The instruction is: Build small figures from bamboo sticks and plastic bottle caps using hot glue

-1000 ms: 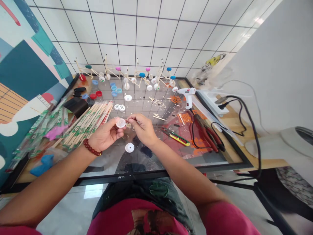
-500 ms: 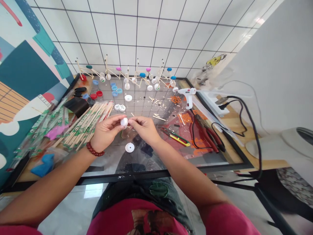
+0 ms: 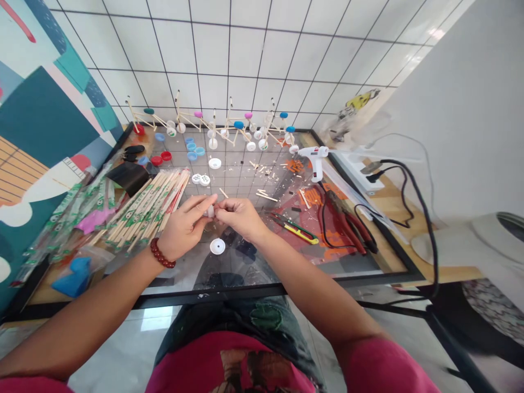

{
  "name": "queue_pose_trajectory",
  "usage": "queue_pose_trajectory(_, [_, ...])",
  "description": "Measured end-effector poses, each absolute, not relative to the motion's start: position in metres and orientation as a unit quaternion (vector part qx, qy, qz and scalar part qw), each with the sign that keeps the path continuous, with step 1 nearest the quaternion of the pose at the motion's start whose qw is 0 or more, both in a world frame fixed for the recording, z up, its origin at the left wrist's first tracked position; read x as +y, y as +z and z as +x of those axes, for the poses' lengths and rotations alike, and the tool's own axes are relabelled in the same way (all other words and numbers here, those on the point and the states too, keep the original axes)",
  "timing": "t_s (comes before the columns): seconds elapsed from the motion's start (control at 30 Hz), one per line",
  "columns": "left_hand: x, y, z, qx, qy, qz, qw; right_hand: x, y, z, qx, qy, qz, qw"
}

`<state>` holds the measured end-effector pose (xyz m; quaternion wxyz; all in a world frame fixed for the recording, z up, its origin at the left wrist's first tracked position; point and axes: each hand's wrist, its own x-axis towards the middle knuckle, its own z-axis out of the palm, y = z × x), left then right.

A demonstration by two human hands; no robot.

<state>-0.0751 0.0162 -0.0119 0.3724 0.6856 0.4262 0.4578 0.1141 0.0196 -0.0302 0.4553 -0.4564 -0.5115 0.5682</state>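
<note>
Between my fingertips, just above the glass tabletop, is a small white bottle cap [image 3: 210, 211], turned nearly edge-on. My left hand [image 3: 186, 226] pinches it from the left. My right hand [image 3: 239, 217] has its thumb and fingertips closed against the cap's right side; whether they grip anything else is hidden. Below the hands a white cap with a dark centre hole [image 3: 217, 246] lies on the glass. Two white caps with dark marks [image 3: 201, 179] and a plain white cap [image 3: 215, 163] lie beyond the hands.
Several small stick-built bicycle models [image 3: 235, 128] stand along the back. Wrapped chopsticks [image 3: 143, 210] are piled at left. A white glue gun [image 3: 315, 161], red-handled pliers [image 3: 350, 221] and a yellow cutter [image 3: 301, 234] are at right. Red caps [image 3: 157, 161] and blue caps [image 3: 192, 156] lie at back left.
The white cap has turned from facing me to nearly edge-on. My left hand has shifted slightly right and covers more of it; my right fingers are more curled.
</note>
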Motion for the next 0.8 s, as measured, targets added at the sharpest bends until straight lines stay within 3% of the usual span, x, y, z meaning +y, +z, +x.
queue_pose_trajectory(0.13, [0.017,-0.016,-0.076,0.432,0.469,0.678,0.366,0.021,-0.028,0.114,-0.48,0.559,-0.439,0.514])
queue_pose_trajectory(0.3, [0.018,-0.024,-0.075,0.428,0.488,0.628,0.429,0.026,-0.029,0.117,-0.476,0.54,-0.458,0.522])
queue_pose_trajectory(0.53, [0.026,-0.015,-0.075,0.374,0.457,0.435,0.68,0.028,-0.039,0.124,-0.555,0.425,-0.476,0.534])
queue_pose_trajectory(0.8, [0.025,-0.018,-0.074,0.354,0.455,0.417,0.703,0.017,-0.031,0.121,-0.696,0.317,-0.425,0.485])
